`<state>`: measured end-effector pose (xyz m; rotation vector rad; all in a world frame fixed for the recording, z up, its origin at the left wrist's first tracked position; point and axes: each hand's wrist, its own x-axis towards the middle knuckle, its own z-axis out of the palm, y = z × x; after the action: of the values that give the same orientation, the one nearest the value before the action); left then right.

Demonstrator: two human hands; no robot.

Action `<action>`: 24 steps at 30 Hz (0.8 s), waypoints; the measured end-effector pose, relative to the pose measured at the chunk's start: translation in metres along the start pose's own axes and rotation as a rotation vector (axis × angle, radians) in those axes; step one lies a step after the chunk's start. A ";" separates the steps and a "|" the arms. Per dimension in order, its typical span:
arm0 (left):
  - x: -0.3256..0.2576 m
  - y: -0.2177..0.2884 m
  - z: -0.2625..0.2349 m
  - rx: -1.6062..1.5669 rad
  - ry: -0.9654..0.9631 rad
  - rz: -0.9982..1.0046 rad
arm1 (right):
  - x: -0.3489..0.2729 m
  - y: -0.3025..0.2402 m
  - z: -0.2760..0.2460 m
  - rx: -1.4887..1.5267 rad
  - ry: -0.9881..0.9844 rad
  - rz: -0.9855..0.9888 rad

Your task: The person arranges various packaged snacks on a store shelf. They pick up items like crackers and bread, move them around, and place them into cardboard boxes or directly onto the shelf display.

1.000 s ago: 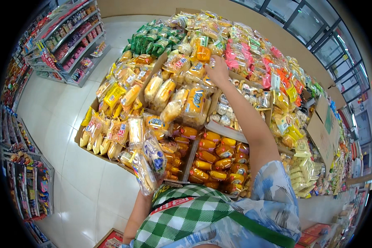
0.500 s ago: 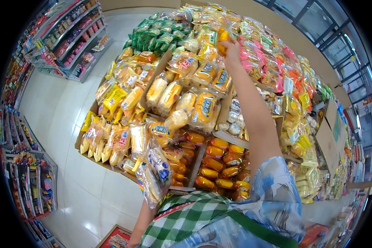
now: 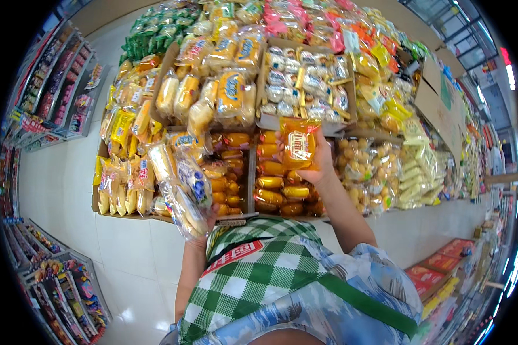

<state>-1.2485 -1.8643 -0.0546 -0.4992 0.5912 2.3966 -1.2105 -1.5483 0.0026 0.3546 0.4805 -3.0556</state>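
Note:
In my right hand (image 3: pixel 322 158) is an orange-wrapped packaged cake (image 3: pixel 299 145), gripped with its printed face up above the box of orange-brown wrapped rolls (image 3: pixel 276 196). Lower left, my left hand (image 3: pixel 209 221) is closed round the lower ends of clear-wrapped bread packs (image 3: pixel 181 201), one with blue print (image 3: pixel 194 179). Those packs hide most of its fingers. Beside them lie more bagged loaves (image 3: pixel 138 172) and a carton of white-wrapped small sweets or cakes (image 3: pixel 311 80).
Cardboard boxes of bagged breads (image 3: pixel 231 92) cover the display, with green packs (image 3: pixel 155 31) far left and pale stick packs (image 3: pixel 417 161) on the right. A raised cardboard flap (image 3: pixel 437 109) stands at right. Snack shelves (image 3: pixel 57 86) line the left aisle, beyond the tiled floor (image 3: pixel 121 253).
My right hand has come back from the far side of the display, bringing the orange-wrapped cake close to me. The left hand still holds the bread packs; the view has shifted right.

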 end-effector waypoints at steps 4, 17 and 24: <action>-0.004 -0.004 -0.002 -0.043 -0.086 0.031 | -0.047 0.023 -0.014 0.108 0.059 -0.010; -0.016 -0.004 0.010 -0.084 -0.173 -0.049 | -0.142 0.005 -0.056 -1.395 0.283 -0.239; -0.005 0.001 -0.006 -0.152 -0.321 -0.090 | -0.118 0.055 -0.066 -2.309 0.049 -0.278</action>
<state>-1.2440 -1.8708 -0.0567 -0.1903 0.2417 2.3776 -1.0778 -1.5814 -0.0478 0.1084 3.0440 -0.7796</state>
